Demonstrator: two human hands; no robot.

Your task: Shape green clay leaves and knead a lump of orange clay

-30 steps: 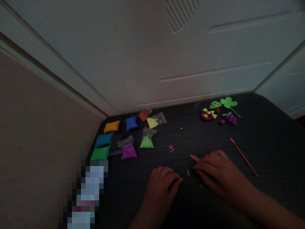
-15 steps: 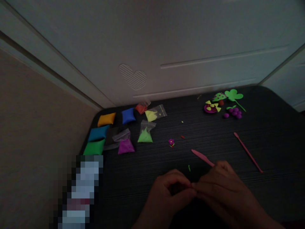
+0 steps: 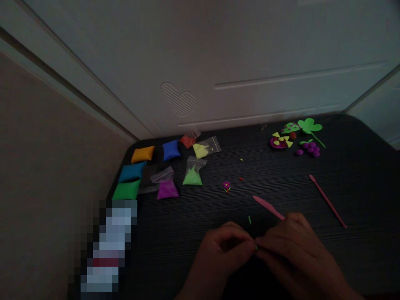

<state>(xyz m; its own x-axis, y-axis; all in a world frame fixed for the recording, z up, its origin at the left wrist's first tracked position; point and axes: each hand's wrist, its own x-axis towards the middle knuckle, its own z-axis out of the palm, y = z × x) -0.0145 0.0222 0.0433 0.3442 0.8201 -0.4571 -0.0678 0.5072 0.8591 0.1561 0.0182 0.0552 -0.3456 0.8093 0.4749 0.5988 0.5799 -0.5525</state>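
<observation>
My left hand (image 3: pixel 223 254) and my right hand (image 3: pixel 289 250) meet low on the dark table (image 3: pixel 359 175), fingertips pinched together on a tiny green bit of clay (image 3: pixel 256 247). My right hand also lies over the handle of a pink modelling tool (image 3: pixel 265 204), whose tip points up and left; whether it grips the tool is unclear. A small green sliver (image 3: pixel 249 219) lies just above the fingertips. A little purple clay flower (image 3: pixel 226 186) sits farther up the table.
Several clay bags lie at the left: orange (image 3: pixel 143 154), blue (image 3: pixel 171 150), teal, green (image 3: pixel 126 190), purple (image 3: pixel 167 189), light green (image 3: pixel 193 177), yellow (image 3: pixel 201 150). Finished clay figures (image 3: pixel 295 139) stand at the back right. A second pink tool (image 3: pixel 328 201) lies at the right. A white panel (image 3: pixel 218 62) rises behind.
My hands drew together toward me and now pinch the green bit between their fingertips. The pink tool's tip shows more beyond my right hand.
</observation>
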